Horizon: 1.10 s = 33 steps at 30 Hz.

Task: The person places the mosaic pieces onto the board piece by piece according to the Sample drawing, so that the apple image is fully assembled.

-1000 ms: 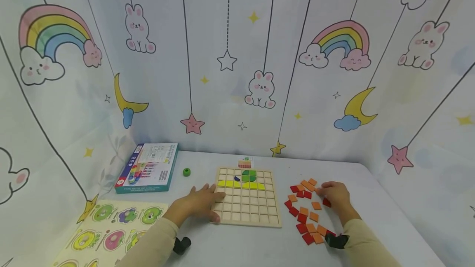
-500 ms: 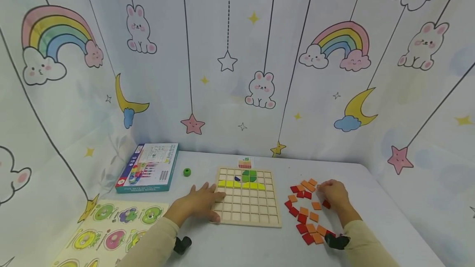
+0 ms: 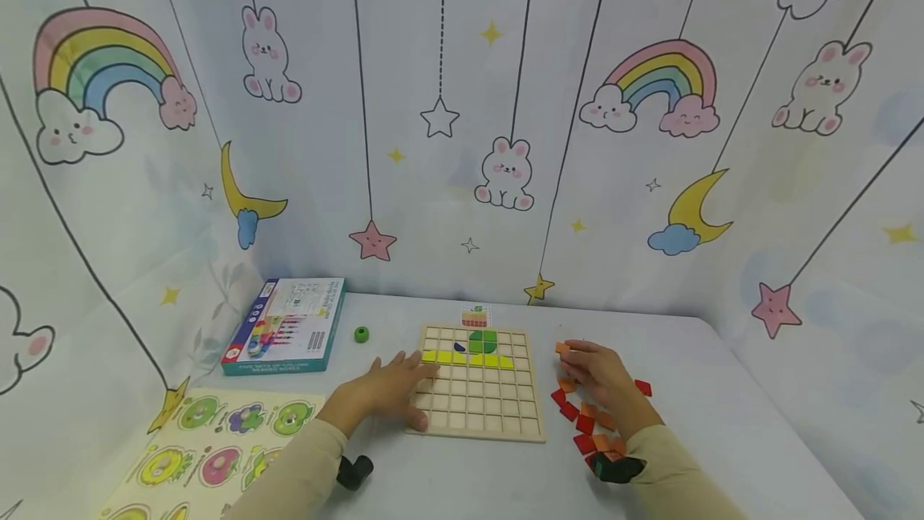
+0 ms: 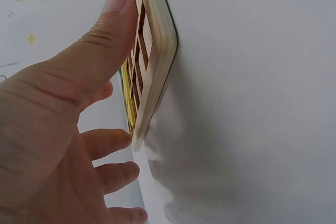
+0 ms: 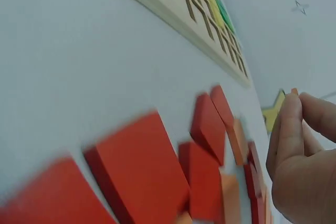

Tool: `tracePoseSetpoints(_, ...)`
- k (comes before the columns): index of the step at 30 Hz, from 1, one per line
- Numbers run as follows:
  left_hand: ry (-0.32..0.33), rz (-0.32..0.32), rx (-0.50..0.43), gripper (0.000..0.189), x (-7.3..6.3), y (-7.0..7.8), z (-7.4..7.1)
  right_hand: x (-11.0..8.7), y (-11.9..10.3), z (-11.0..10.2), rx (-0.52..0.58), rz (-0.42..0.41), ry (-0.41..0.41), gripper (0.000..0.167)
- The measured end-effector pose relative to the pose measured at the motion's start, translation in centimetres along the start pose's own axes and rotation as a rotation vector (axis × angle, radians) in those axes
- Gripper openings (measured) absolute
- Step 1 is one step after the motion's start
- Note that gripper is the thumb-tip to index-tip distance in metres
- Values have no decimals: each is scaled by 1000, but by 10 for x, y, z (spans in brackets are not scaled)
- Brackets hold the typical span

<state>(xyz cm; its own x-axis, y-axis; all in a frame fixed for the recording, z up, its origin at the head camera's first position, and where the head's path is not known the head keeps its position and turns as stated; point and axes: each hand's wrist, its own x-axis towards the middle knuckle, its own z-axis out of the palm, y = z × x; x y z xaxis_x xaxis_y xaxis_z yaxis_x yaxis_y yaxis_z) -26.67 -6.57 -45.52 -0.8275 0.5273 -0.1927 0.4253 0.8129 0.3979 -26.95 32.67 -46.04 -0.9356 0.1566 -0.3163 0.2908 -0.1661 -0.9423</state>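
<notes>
On the white bench, the gridded board lies right of the spread left hand, which touches its edge. The right hand pinches a partly hidden orange tile beside the board.

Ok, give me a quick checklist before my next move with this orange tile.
1. Orange tile pinched in right hand: ok.
2. Left hand at the board's left side: ok.
3. Orange tile over the board: not ok, it's off to the right.
4. Bare cells below the yellow pieces: ok.
5. Blue piece lying flat: cannot tell.
</notes>
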Motion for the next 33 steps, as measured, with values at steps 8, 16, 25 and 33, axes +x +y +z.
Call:
tracePoseSetpoints(8,-2,-2,-46,98,2,-5,-3,0,15,43,-267,-64,-98,43)
tracePoseSetpoints(16,-25,12,-21,97,3,-5,0,-6,25,69,-633,-165,-159,35)
tracePoseSetpoints(25,-26,8,2,98,3,-5,0,-13,26,81,-928,-279,-88,33)
tracePoseSetpoints(33,-28,3,-13,98,2,-4,0,-14,29,81,-931,-272,-68,31)
